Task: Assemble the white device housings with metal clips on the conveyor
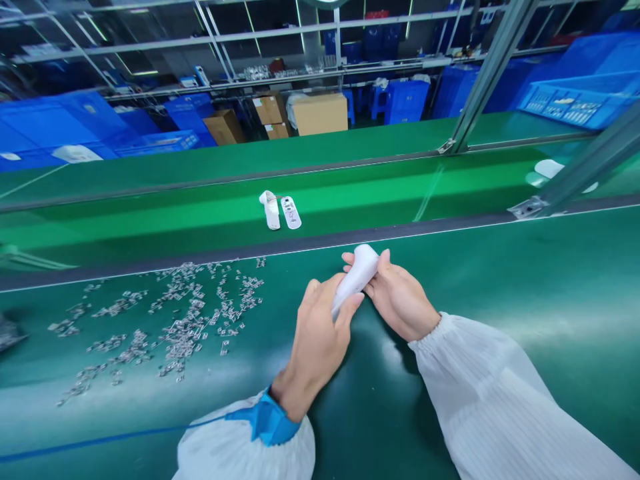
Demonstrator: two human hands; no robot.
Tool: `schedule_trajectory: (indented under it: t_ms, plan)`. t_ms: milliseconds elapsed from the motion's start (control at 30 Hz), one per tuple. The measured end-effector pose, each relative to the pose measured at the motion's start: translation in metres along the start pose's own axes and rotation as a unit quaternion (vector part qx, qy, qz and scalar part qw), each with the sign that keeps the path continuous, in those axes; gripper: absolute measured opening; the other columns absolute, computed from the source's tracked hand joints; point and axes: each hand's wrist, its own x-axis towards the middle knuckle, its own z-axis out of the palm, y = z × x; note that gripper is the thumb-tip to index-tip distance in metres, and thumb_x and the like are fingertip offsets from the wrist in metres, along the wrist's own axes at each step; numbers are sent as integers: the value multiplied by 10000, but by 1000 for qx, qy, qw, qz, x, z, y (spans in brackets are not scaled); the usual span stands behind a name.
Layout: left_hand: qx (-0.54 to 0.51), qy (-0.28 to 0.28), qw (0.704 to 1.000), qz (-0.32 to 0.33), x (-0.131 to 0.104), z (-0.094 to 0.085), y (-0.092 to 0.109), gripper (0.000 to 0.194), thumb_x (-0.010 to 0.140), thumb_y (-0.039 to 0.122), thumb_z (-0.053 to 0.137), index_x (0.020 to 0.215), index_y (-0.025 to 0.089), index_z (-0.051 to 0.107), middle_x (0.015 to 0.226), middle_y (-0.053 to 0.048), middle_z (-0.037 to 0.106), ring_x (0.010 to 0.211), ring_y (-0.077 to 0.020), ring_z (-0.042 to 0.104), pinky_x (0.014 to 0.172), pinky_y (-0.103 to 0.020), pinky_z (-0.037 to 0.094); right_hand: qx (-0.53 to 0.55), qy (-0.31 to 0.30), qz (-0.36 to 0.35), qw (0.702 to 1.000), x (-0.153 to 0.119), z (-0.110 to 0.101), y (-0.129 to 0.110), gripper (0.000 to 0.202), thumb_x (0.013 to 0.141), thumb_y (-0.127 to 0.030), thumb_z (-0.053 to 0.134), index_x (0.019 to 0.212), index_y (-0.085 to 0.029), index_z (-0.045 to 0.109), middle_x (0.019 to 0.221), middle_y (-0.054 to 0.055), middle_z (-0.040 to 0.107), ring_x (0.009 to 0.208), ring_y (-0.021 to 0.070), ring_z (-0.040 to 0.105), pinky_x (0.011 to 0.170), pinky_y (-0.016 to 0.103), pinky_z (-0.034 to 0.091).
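Here the left hand (319,335) and right hand (404,301) grip a curved white casing (356,275) above the desk (373,413), seemingly closed, completion unclear, an opened shell (271,212) beyond it, small metal parts (187,333) to its left.

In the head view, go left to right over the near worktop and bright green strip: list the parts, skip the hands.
Scattered small metal parts → open white shell → flat white panel → held white curved device → white oval piece.

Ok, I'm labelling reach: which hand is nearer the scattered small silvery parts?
Left. The left hand is right of the silvery parts; the right hand is farther right.
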Motion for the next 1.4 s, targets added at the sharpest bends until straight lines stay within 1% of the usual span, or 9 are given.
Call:
schedule_trajectory:
  t_ms: [167,500,600,733,867,1000,1133,1300,1400]
  plan:
    - [118,73,979,148,-6,5,2,172,949,219,502,970,125,644,756,-65,636,676,-193,457,668,-350,403,73,16,21,997,-2,4,6,438,940,-570,451,1081,-212,661,1149,75,663,1084,218,618,995,383,479]
    - [56,73,991,101,-5,4,-3,181,922,276,567,1074,190,613,1021,-78,699,872,-232,570,783,-359,433,60,-5,13,998,1,2,4,404,928,-573,463,1101,-257,645,1169,49,640,1084,207,613,1013,366,463]
    - [-96,0,993,-66,-2,-5,3,294,944,431,499,874,200,668,747,-36,696,650,-183,582,646,-300,429,37,-13,31,999,-1,3,6,453,927,-607,430,1114,-256,648,1289,61,616,1106,221,609,961,375,498]
    - [-331,-168,892,-258,3,-17,10,614,951,598,334,560,179,555,377,18,428,373,-102,374,468,-252,315,5,-54,56,997,-7,7,11,473,906,-593,488,1200,-247,621,1331,86,611,923,216,650,814,389,547]
    - [-405,-201,856,-250,6,-19,11,493,890,578,523,624,163,526,501,23,486,427,-76,405,459,-228,277,-27,-40,39,998,-12,11,12,445,871,-559,581,1145,-213,635,1102,100,709,854,221,664,771,382,546]
    - [-444,-186,831,-278,6,-14,13,467,905,580,489,710,159,543,602,11,528,418,-73,412,447,-244,278,-88,-12,18,996,-11,12,2,423,871,-546,599,1077,-182,663,915,81,730,824,198,670,766,343,527]
    - [-502,-218,800,-246,-2,-6,18,296,899,444,581,952,154,610,805,-33,622,608,-104,524,607,-259,405,-205,113,-7,972,-4,4,-13,399,734,-531,752,878,-179,632,677,9,672,557,134,590,570,287,475]
    - [-549,-307,754,-192,-12,9,23,327,777,274,756,1038,164,592,890,-51,647,837,-159,594,728,-264,434,-283,189,-64,938,1,-9,-15,443,665,-524,800,847,-216,538,709,6,650,607,154,604,531,276,464]
    - [-519,-303,780,-176,-14,14,22,276,821,299,708,1031,169,586,892,-54,662,829,-171,626,739,-281,462,-310,186,-78,929,-1,-9,-11,447,693,-543,770,901,-219,541,771,25,661,676,176,623,584,303,495]
